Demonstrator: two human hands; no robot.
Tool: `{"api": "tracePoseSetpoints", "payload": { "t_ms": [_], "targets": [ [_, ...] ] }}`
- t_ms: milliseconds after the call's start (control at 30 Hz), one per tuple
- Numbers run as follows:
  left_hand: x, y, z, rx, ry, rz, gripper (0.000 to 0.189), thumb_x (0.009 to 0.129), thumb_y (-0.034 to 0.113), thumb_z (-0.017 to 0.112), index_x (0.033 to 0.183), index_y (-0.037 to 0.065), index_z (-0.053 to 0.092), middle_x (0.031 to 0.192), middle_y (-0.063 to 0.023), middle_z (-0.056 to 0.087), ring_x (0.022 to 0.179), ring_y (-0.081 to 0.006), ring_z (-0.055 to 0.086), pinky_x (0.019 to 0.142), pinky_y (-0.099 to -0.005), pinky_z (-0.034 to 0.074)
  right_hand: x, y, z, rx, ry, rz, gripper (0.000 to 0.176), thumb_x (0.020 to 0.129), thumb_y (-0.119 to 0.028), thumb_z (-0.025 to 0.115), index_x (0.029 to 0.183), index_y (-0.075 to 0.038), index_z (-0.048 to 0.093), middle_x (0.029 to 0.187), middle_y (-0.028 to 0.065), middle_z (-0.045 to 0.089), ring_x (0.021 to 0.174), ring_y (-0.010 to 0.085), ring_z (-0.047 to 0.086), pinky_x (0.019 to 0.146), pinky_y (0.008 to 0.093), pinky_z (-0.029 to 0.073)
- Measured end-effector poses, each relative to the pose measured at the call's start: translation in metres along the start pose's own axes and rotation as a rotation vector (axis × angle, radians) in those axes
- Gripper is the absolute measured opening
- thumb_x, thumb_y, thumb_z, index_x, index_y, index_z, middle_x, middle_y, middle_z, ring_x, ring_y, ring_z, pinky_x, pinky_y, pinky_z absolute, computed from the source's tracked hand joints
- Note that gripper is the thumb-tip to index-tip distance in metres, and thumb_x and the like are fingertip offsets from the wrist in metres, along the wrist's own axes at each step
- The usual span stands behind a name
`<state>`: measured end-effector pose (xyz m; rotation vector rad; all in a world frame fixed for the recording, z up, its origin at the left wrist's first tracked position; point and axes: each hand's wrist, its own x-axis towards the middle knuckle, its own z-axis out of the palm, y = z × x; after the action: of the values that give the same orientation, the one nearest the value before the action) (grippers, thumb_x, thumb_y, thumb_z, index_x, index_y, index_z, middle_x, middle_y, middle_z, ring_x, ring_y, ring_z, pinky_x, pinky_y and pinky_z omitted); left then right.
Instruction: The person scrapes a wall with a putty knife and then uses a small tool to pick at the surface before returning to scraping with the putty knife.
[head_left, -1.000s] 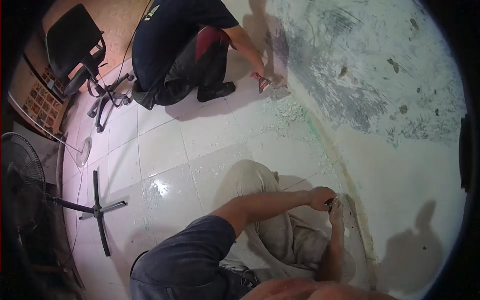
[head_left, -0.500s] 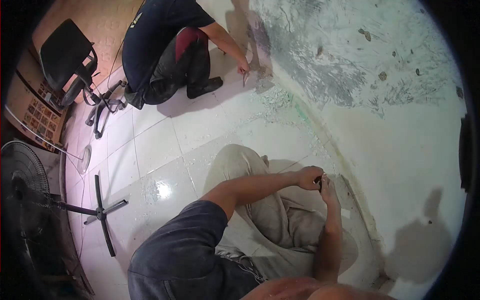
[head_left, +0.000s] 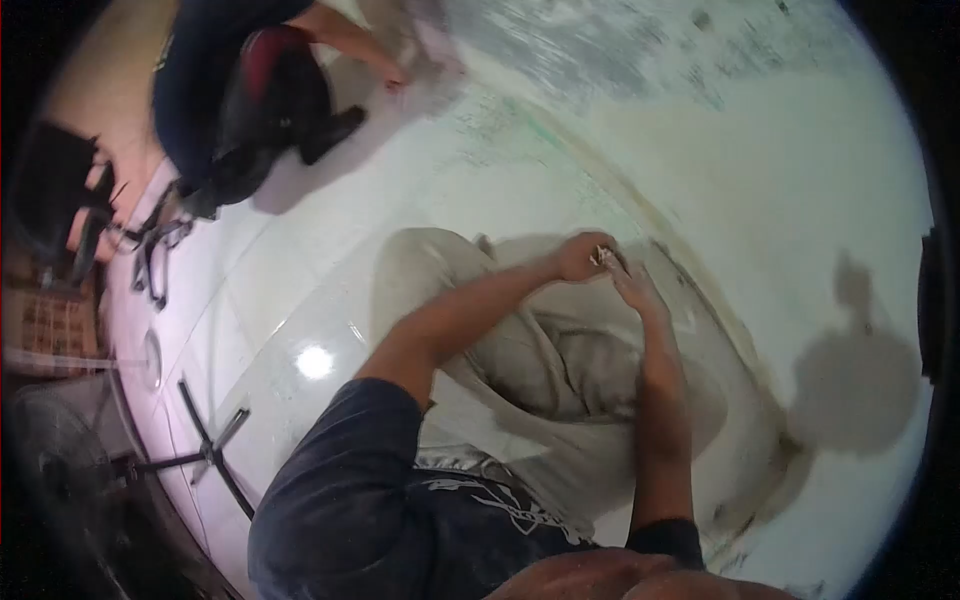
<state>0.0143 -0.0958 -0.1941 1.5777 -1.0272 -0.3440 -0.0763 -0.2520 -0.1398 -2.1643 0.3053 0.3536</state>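
My left hand (head_left: 582, 257) is closed round a small dark object (head_left: 603, 257) with pale bits on it, too blurred to identify. Against that object rest the pinched fingertips of my right hand (head_left: 638, 291), whose forearm reaches up from the lower right. Both hands meet just beyond my folded legs in light trousers (head_left: 430, 265), near the foot of the wall (head_left: 840, 170).
A co-worker (head_left: 215, 90) crouches at the upper left, one hand (head_left: 396, 80) low by the wall. Scattered debris (head_left: 500, 125) lies along the wall base. At left are an office chair (head_left: 50, 190), a fan (head_left: 60, 450) and a cross-shaped stand (head_left: 210, 452).
The view has shifted, so the co-worker, chair and debris sit further up and left. My hands appear higher in the frame, still together. My right fingers now point toward the object at a different angle.
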Motion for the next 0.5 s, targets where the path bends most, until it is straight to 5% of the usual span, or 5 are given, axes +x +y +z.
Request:
{"api": "tracePoseSetpoints", "payload": {
  "t_ms": [167,333,367,433,500],
  "targets": [
    [0.004,0.032,-0.015,0.086,0.005,0.018,0.03,0.079,0.009,0.073,0.104,0.006,0.059,0.095,-0.0089,0.064,0.084,-0.0223,0.064,0.074,-0.0345,0.052,-0.005,0.003,-0.008,-0.114,-0.044,0.006,0.059,0.095,-0.053,0.05,0.109,0.003,0.062,0.087,0.0183,0.064,0.083,0.0263,0.06,0.08,0.0413,0.046],
    [0.003,0.035,-0.016,0.286,-0.022,-0.135,0.035,0.082,0.016,0.069,0.113,0.008,0.055,0.097,-0.0102,0.064,0.087,-0.0248,0.065,0.075,-0.0361,0.052,0.001,0.015,-0.029,0.112,0.402,-0.146,0.048,0.095,-0.045,0.053,0.082,0.001,0.054,0.068,0.0051,0.05,0.064,0.0163,0.047,0.061,0.0344,0.038],
    [0.002,0.028,-0.009,0.4,-0.15,-0.141,0.036,0.083,0.02,0.068,0.115,0.009,0.055,0.099,-0.011,0.065,0.092,-0.026,0.065,0.078,-0.0391,0.051,-0.003,0.019,-0.039,0.08,0.398,-0.135,0.048,0.095,-0.045,0.053,0.082,0.001,0.054,0.068,0.0051,0.05,0.064,0.0163,0.047,0.061,0.0344,0.038],
    [0.004,0.02,-0.003,0.492,-0.253,-0.142,0.038,0.084,0.025,0.066,0.117,0.009,0.055,0.101,-0.0118,0.065,0.097,-0.0273,0.064,0.082,-0.0421,0.051,-0.003,0.012,-0.054,0.632,0.392,-0.327,0.042,0.094,-0.041,0.054,0.072,-0.006,0.047,0.065,0.0006,0.042,0.061,0.0121,0.038,0.057,0.0296,0.031],
    [0.0,0.024,0.007,0.712,-0.634,-0.279,0.044,0.083,0.027,0.065,0.124,0.012,0.058,0.11,-0.0114,0.065,0.106,-0.0303,0.062,0.089,-0.0466,0.049,0.0,-0.013,-0.057,0.713,0.501,-0.272,0.041,0.094,-0.042,0.052,0.07,-0.01,0.045,0.065,-0.0003,0.038,0.061,0.0113,0.034,0.057,0.028,0.027]
  ]
}}
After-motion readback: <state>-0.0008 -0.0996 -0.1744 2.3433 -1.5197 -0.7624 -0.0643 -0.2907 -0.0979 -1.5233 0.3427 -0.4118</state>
